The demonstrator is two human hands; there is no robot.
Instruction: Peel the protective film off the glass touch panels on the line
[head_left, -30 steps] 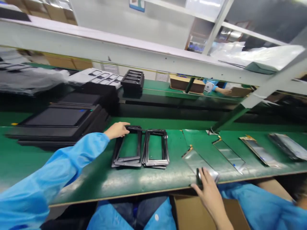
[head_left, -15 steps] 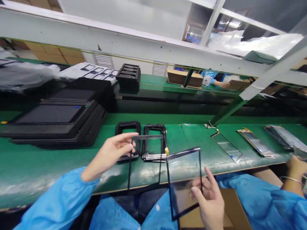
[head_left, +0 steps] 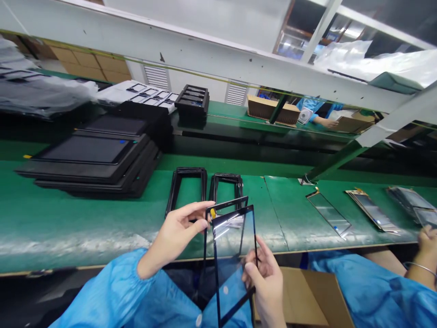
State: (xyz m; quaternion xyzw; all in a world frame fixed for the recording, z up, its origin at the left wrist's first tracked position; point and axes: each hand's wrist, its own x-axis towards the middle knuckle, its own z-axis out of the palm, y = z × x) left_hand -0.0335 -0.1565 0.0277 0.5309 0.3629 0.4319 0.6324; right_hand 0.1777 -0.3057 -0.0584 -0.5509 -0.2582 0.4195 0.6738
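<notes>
My left hand (head_left: 186,230) pinches a thin black plastic frame (head_left: 205,246) by its upper left corner. My right hand (head_left: 264,278) grips the right edge of a clear glass touch panel (head_left: 232,255) with a black border. The panel stands tilted just in front of the frame and overlaps most of it; whether the two touch I cannot tell. A yellow-orange tab (head_left: 213,213) shows at the panel's upper left corner. Behind my hands, two stacks of black frames, a left one (head_left: 174,189) and a right one (head_left: 213,184), lie on the green bench (head_left: 273,218).
Black trays (head_left: 136,177) holding dark panels are piled at left. Further glass panels (head_left: 329,212) lie at right, near a co-worker's hand (head_left: 426,241). A green and white post (head_left: 336,159) rises from the bench. An open cardboard box (head_left: 307,296) sits below the edge.
My right hand has brought the glass panel left, in front of the frame. My left hand has shifted right with the frame. The whole view has turned slightly.
</notes>
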